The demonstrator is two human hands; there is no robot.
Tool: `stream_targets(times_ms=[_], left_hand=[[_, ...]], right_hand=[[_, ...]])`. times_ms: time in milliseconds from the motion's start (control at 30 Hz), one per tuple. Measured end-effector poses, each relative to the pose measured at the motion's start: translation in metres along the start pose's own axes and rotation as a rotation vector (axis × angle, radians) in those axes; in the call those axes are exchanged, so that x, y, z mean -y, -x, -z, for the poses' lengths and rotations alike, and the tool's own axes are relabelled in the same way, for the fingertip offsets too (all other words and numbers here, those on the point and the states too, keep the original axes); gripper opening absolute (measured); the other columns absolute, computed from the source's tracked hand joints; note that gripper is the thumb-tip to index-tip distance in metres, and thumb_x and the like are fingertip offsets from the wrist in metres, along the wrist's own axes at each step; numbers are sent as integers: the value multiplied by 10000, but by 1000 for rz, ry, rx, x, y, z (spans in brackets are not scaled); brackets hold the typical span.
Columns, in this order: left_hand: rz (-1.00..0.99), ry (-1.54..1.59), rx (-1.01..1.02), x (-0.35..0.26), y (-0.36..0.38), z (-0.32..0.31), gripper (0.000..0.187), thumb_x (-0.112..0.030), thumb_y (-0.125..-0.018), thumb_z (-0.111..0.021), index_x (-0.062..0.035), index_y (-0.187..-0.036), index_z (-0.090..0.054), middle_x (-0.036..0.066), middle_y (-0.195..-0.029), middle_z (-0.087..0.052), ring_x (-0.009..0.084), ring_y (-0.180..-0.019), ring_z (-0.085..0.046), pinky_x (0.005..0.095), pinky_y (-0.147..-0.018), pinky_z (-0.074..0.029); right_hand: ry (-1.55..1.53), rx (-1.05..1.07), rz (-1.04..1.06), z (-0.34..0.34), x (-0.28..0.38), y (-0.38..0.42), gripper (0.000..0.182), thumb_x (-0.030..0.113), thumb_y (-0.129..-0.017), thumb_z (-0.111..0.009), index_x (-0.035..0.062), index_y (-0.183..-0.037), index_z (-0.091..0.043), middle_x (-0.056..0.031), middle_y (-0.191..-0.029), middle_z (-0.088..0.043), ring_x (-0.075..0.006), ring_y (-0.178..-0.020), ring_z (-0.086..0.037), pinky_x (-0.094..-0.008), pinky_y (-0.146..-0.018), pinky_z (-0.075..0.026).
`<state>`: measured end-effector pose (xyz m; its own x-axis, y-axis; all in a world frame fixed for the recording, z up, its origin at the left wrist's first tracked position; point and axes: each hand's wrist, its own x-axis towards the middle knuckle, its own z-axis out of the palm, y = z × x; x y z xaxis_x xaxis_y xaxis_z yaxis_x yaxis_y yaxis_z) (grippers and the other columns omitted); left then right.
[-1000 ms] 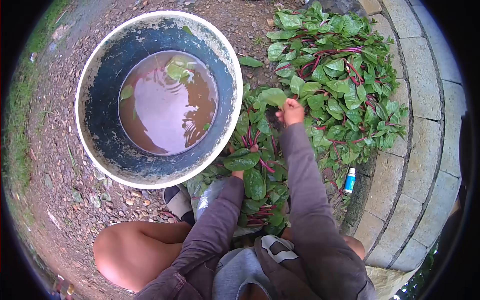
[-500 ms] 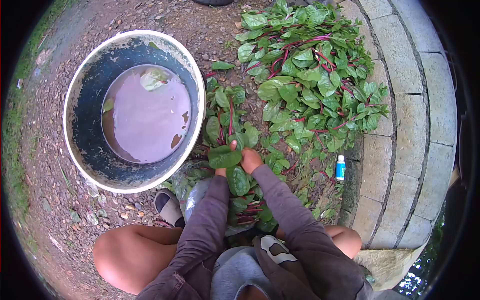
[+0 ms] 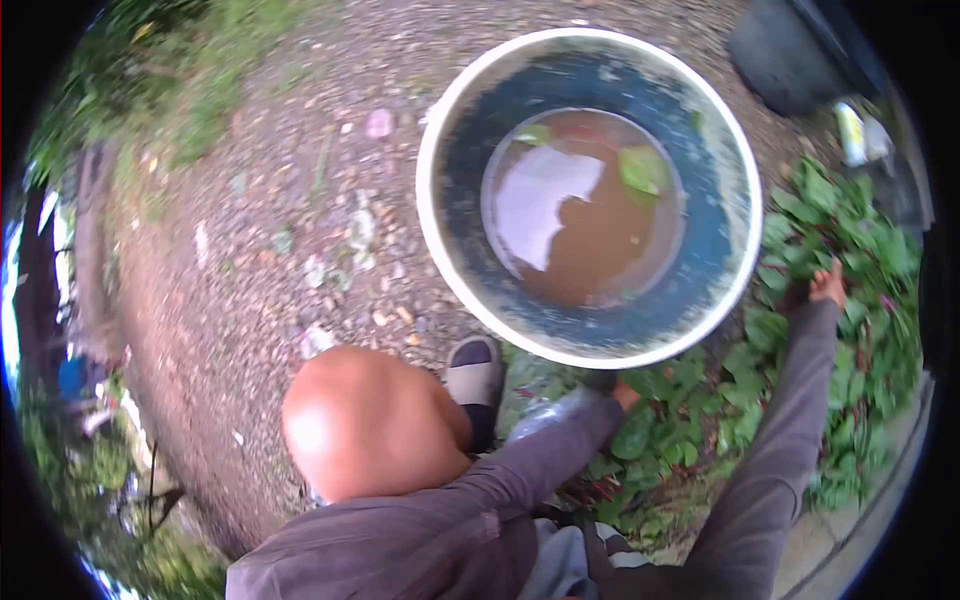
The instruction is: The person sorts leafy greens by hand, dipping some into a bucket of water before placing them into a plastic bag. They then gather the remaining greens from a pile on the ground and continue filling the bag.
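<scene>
Gravel ground (image 3: pixel 300 200) fills the left and centre of the frame, seen from above by a crouching person. In the upper right sits a large round bucket (image 3: pixel 590 195) with a white rim and dark inner wall, holding muddy brown water with a few green leaves floating on it.

At the right edge, leafy greens (image 3: pixel 860 260) with reddish stems lie spread on the ground, running from beside the bucket down toward the lower right. The right hand (image 3: pixel 827 285) is stretched out to the right of the bucket, resting on or just over these greens; its fingers look loosely spread, though the blur makes the grip hard to read, so I cannot tell whether it pinches a leaf.

The left hand (image 3: pixel 625 393) sits just below the bucket's rim, mostly hidden among more greens (image 3: pixel 660 430) and behind its grey sleeve (image 3: pixel 540 450). Only a small part of the hand shows, and I cannot tell whether it is closed or spread.

A bare knee (image 3: pixel 370 425) takes up the lower centre, with a sandalled foot (image 3: pixel 475 375) just to its right, close to the bucket's lower edge. A pale plastic bag (image 3: pixel 545 415) shows between the foot and the left sleeve.

Grass (image 3: pixel 170 90) lines the upper left. A dark object (image 3: pixel 790 60) stands at the upper right, behind the bucket.
</scene>
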<state>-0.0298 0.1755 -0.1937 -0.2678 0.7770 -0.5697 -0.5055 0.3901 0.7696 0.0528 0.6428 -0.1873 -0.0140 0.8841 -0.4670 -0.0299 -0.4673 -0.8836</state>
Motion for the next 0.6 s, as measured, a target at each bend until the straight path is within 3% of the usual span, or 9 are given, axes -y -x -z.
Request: stream_targets(times_ms=[33, 100, 133, 200, 267, 333, 400, 500, 600], left_hand=[[-28, 12, -12, -6, -7, 0, 430, -430, -835, -538, -51, -1015, -630, 133, -936, -640, 264, -864, -596, 380, -815, -435], [-65, 29, -33, -21, -29, 3, 425, -429, -834, -544, -51, -1009, -631, 126, -930, -638, 255, -855, -594, 375, -804, -436], [-75, 39, -64, -25, -36, 12, 423, -428, -833, -547, -51, -1007, -632, 123, -927, -637, 251, -850, -593, 372, -799, -437], [-83, 59, -87, -39, -43, 20, 419, -426, -831, -553, -52, -1001, -632, 116, -921, -635, 242, -841, -590, 366, -788, -438], [-85, 83, -106, -48, -45, 24, 414, -425, -829, -559, -52, -996, -633, 109, -915, -634, 234, -832, -588, 360, -778, -439], [-97, 102, -128, -58, -42, 30, 410, -423, -828, -565, -53, -990, -634, 103, -909, -632, 225, -822, -585, 354, -768, -440], [-97, 117, -134, -62, -41, 30, 406, -421, -826, -572, -53, -984, -635, 96, -902, -630, 217, -813, -583, 348, -757, -441], [-91, 139, -131, -62, -38, 29, 400, -419, -823, -581, -54, -976, -636, 86, -893, -628, 204, -799, -579, 340, -741, -442], [-92, 146, -141, -63, -39, 28, 394, -417, -821, -590, -55, -968, -637, 76, -884, -625, 191, -786, -576, 331, -726, -443]], right_hand=[[29, -138, 5, 1, 3, -24, 281, 395, -796, -662, 155, -816, -517, 57, -609, -425, -73, -474, -401, -223, -405, -266], [166, -232, 75, 22, 4, -76, 232, 380, -806, -652, 169, -809, -553, 60, -611, -470, -54, -508, -430, -216, -427, -275], [230, -97, 107, 50, 8, -111, 212, 358, -805, -658, 160, -827, -586, 49, -667, -544, -54, -554, -490, -214, -442, -328], [379, 88, 75, 71, 37, -100, 271, 384, -785, -663, 139, -889, -614, 5, -786, -597, -118, -684, -552, -285, -571, -416], [647, 479, -111, 113, 53, -82, 347, 410, -765, -668, 118, -950, -642, -39, -904, -650, -182, -814, -614, -356, -700, -504], [366, 186, 213, 84, -5, 53, 374, 327, -848, -515, 103, -1146, -548, -65, -1016, -611, -234, -896, -586, -413, -749, -475], [515, 106, 290, -48, 23, 311, 508, 440, -828, -567, 65, -1165, -506, -156, -1155, -565, -370, -1029, -557, -513, -771, -488], [116, 278, -36, 15, 2, 271, 479, 417, -844, -559, 26, -1121, -549, -207, -1116, -570, -360, -1006, -565, -451, -734, -506], [718, -8, -62, 6, 8, 229, 513, 447, -843, -554, 33, -1146, -565, -235, -1124, -558, -359, -1003, -567, -486, -749, -491]])
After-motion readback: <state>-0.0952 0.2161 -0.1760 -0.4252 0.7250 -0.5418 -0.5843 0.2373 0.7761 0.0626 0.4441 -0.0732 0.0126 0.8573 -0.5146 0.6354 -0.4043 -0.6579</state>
